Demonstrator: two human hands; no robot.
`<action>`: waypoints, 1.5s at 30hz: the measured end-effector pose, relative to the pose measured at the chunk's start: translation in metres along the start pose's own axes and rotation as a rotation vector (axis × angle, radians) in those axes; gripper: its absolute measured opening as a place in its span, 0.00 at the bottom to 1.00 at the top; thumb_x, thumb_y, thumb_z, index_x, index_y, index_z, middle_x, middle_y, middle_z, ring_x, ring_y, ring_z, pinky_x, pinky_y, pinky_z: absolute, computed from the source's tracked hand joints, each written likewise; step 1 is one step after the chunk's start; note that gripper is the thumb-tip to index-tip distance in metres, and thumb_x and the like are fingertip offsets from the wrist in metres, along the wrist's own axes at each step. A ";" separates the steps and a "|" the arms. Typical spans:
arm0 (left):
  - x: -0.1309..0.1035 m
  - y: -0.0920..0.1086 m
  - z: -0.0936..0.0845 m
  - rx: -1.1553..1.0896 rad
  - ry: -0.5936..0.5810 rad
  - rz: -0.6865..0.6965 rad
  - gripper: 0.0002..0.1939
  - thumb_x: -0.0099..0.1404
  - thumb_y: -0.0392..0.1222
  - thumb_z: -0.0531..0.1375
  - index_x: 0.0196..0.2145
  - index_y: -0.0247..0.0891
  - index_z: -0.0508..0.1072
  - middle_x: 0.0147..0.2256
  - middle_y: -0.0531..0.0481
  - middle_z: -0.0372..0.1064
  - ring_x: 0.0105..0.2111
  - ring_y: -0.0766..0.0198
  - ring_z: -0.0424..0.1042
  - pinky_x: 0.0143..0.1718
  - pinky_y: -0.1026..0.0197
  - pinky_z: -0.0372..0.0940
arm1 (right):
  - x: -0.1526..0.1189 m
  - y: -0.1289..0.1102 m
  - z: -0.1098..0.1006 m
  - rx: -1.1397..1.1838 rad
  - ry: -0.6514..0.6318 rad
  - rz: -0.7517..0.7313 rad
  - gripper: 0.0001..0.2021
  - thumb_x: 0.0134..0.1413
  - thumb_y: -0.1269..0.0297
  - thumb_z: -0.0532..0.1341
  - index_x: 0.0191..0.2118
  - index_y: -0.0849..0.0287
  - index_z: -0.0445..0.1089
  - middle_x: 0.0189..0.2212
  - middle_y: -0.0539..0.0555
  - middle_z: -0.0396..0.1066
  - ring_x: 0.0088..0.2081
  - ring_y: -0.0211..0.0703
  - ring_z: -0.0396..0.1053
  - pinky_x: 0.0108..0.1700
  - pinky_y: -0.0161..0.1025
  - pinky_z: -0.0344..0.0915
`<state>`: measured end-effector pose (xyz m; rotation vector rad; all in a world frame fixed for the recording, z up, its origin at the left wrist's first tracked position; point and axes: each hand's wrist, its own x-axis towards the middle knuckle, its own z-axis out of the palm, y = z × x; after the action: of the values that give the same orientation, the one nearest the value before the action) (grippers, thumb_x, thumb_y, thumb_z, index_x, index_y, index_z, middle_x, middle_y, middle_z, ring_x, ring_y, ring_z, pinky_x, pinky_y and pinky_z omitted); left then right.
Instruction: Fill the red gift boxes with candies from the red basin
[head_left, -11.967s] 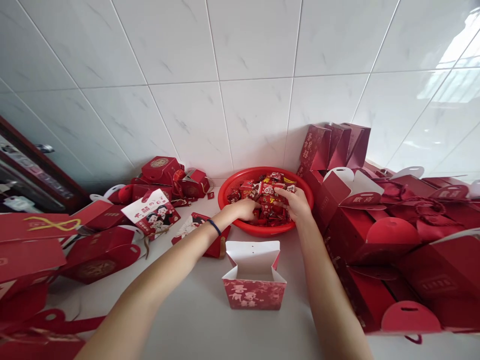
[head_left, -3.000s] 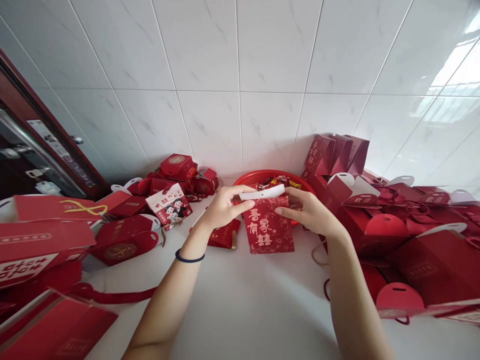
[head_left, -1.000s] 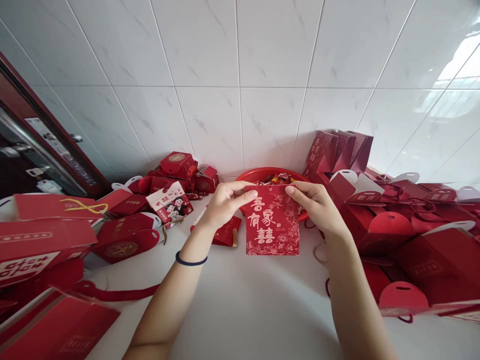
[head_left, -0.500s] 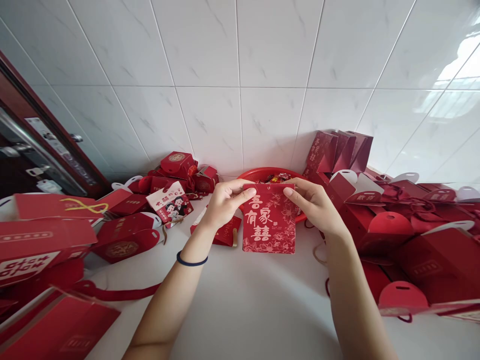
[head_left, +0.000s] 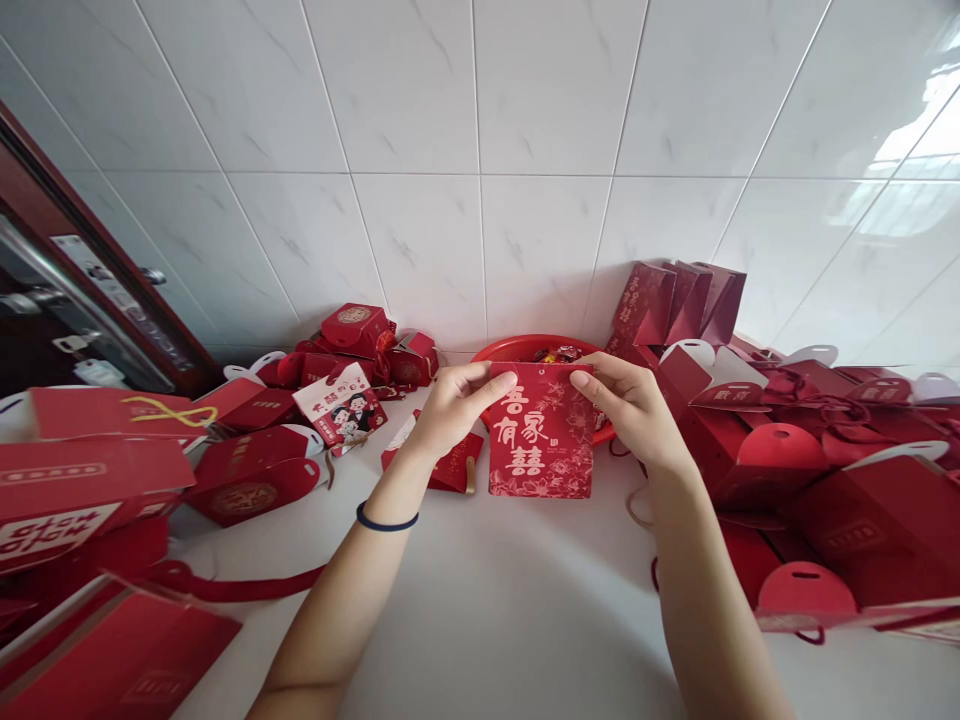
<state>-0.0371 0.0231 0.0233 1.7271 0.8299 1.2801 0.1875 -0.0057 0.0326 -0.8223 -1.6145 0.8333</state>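
Note:
Both hands hold up a red gift bag point(head_left: 541, 440) with large pale characters and flower prints, its broad face toward me. My left hand point(head_left: 459, 405) pinches its top left corner, thumb in front and fingers behind. At the top right corner my right hand point(head_left: 624, 405) grips it the same way. A small hole shows in the middle of the top edge. Behind the bag, a red basket point(head_left: 501, 348) with wrapped sweets point(head_left: 559, 354) is partly hidden. Beside my left forearm lies a small red box point(head_left: 454, 468) with a gold-coloured tie.
Red gift boxes point(head_left: 251, 470) crowd the white table's left side, with a couple-printed box point(head_left: 341, 408) among them. More boxes point(head_left: 870, 520) fill the right side. Several upright bags point(head_left: 645, 305) with similar print stand against the tiled wall point(head_left: 420, 250).
The gift bag has shifted slightly right, and its lower edge has risen a little. Both hands keep their hold on its top corners.

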 end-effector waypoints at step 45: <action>-0.001 0.008 0.005 0.038 0.087 0.103 0.19 0.60 0.56 0.68 0.27 0.37 0.74 0.26 0.50 0.71 0.28 0.62 0.68 0.26 0.62 0.60 | -0.001 -0.001 0.005 -0.061 0.040 0.045 0.19 0.60 0.43 0.61 0.33 0.56 0.71 0.28 0.51 0.67 0.30 0.40 0.63 0.31 0.37 0.60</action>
<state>-0.0322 0.0172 0.0293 1.7740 0.8291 1.4255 0.1832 -0.0075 0.0317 -0.9162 -1.5978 0.7974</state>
